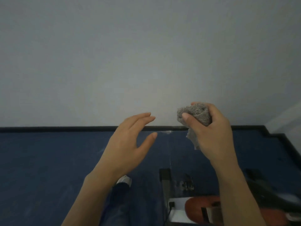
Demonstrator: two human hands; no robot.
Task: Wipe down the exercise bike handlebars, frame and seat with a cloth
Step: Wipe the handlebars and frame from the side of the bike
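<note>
My right hand (213, 131) grips a bunched grey cloth (195, 115), held up in front of the wall; a loose corner of the cloth hangs below the palm. My left hand (130, 141) is raised beside it, a short gap away, fingers straight and spread, holding nothing. Low at the bottom right lies part of the exercise bike (202, 207): a red-orange housing, a black upright post and a dark bar at the right edge. The handlebars and seat cannot be told apart in this blurred corner.
A plain pale wall (146, 54) fills the upper half, with a black skirting board (57, 128) along its foot. Below is a dark blue floor (40, 168). My leg and white-toed shoe (124, 181) stand left of the bike.
</note>
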